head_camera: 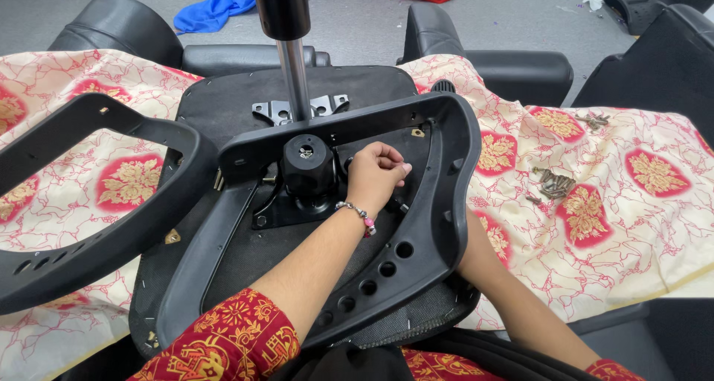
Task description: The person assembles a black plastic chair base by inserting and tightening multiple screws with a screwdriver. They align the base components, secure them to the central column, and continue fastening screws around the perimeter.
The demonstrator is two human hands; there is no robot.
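Note:
An upturned black office chair seat (223, 106) lies in front of me on patterned cloth. A black plastic armrest frame (439, 202) sits across it, around the black mechanism hub (306, 165) and the chrome gas cylinder (294, 61). My left hand (375, 174), with a bead bracelet on the wrist, is closed with fingertips pinched by the frame's inner edge, right of the hub; whatever it pinches is too small to see. My right forearm (513, 292) runs under the frame's right side and the hand itself is hidden.
A second black armrest frame (97, 202) lies at the left on the cream and red cloth (632, 202). Loose screws (554, 182) are heaped on the cloth at the right, more (593, 119) farther back. Black chair parts and blue and red cloths lie on the floor beyond.

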